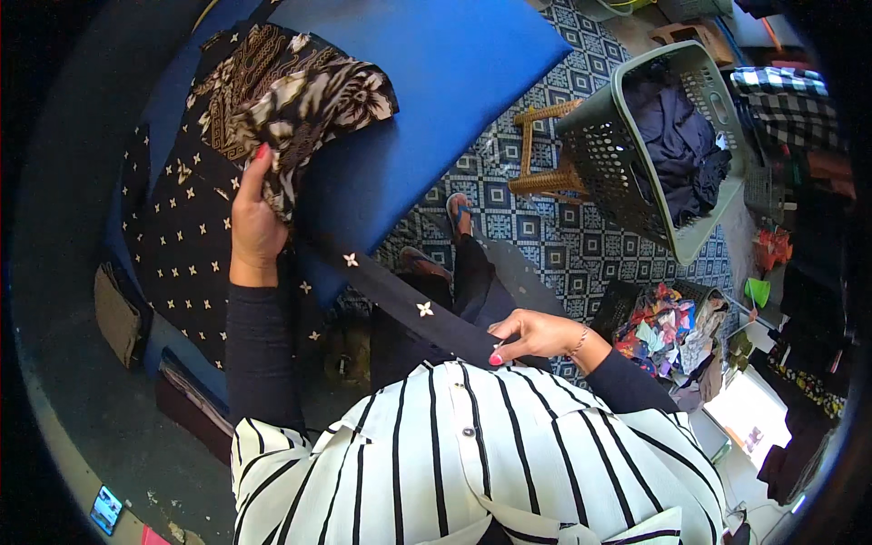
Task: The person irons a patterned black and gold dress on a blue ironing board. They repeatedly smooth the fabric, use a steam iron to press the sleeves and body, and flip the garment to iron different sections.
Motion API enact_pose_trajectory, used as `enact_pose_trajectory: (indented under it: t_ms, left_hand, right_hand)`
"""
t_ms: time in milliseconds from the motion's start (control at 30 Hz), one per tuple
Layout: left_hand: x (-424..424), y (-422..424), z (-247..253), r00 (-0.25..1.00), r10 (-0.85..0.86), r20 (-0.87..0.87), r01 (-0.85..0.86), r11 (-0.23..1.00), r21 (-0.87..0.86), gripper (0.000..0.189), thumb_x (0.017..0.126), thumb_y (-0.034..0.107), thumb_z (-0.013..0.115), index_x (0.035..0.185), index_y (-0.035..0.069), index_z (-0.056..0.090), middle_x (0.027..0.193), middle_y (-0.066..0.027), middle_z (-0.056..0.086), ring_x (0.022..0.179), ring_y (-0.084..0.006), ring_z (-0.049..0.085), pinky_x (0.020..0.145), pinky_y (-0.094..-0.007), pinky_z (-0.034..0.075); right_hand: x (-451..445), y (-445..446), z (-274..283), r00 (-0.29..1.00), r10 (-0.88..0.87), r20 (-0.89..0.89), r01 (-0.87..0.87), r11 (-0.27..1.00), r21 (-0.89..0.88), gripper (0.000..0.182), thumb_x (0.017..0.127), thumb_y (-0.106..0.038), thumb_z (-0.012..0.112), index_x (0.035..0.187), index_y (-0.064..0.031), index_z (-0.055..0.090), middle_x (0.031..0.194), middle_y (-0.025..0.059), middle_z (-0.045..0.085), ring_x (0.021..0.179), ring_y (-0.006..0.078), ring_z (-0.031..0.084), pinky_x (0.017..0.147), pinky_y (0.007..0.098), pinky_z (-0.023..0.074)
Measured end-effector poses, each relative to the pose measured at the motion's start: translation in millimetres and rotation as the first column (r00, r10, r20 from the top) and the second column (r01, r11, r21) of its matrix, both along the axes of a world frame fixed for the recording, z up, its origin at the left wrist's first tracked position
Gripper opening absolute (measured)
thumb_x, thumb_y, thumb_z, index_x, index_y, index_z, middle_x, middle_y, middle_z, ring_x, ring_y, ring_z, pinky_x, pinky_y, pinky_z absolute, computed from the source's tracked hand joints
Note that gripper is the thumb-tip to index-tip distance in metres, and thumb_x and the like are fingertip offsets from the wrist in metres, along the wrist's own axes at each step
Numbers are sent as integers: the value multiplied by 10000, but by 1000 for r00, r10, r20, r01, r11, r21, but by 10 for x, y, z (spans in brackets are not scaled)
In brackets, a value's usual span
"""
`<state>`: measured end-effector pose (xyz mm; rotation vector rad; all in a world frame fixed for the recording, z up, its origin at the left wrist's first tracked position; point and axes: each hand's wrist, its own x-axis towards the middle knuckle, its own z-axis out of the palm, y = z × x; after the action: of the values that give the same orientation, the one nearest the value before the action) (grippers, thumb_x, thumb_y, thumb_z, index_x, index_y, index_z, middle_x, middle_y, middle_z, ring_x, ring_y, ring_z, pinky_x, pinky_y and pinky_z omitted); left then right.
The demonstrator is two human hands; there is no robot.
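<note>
A dark patterned garment [187, 225] with small pale flower motifs and a floral batik-like section [327, 95] lies over the blue table surface [449, 61]. My left hand [257, 221] grips the batik part, thumb on top. From the garment, a black fabric strip [388, 289] with white four-petal motifs stretches across my lap. Its far end is pinched between the thumb and fingers of my right hand [538, 337], close to my striped shirt. Where the strip joins the garment is hidden near my left wrist.
A grey-green plastic basket [599, 150] of dark cloth stands right, by a rattan stool [548, 180]. Below it sits a heap of colourful fabric scraps [657, 334]. Folded cloths [117, 317] lie at the left. A lit phone [106, 509] rests at lower left. Patterned flooring [504, 211] shows beyond my sandalled feet.
</note>
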<state>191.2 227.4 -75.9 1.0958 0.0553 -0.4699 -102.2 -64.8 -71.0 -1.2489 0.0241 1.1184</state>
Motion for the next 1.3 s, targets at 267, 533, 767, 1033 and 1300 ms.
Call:
enact_pose_trajectory:
  t_ms: [267,533,767,1033,1300]
  left_hand:
    - [-208,-386,-141,553,-632,543,-10,646,763,362,943,54,477,1286,-8,574,1341,-208,537,1241,-327,514,1088,-361,352]
    - [-467,-204,147,602,-434,670,-330,628,704,374,953,152,537,1298,12,578,1397,-164,521,1346,-317,440,1124,-405,303]
    - [-1129,471,-216,724,-584,368,-390,94,916,868,768,197,712,1524,108,293,1599,-137,243,1490,-333,186,1164,-595,92]
    - [-1154,447,-292,743,-599,298,-370,3,929,817,724,-56,537,1461,285,445,1576,-74,310,1458,-299,288,1141,-637,141]
    - [-1162,446,-114,759,-578,300,-300,98,949,619,785,199,669,1387,271,541,1544,-90,348,1427,-340,317,1135,-639,128]
  right_hand:
    - [-36,136,-571,980,160,121,-133,970,-203,171,848,-157,718,927,-6,697,747,81,684,685,126,593,703,319,473]
    - [-102,380,-1514,963,269,-22,-239,813,-531,337,828,-346,741,1037,-82,732,903,144,714,829,276,667,791,385,498]
    - [120,603,-1876,780,617,101,-316,528,-788,402,796,-504,721,984,-149,730,1045,84,692,1163,300,545,904,517,403]
    - [242,556,-1721,529,843,97,-666,483,-568,278,790,-229,678,1015,-65,692,1070,138,704,1039,348,654,934,569,428]
    - [202,337,-1845,569,822,13,-386,281,-879,341,795,-211,666,1131,-160,694,1188,140,630,1172,332,575,968,579,415]
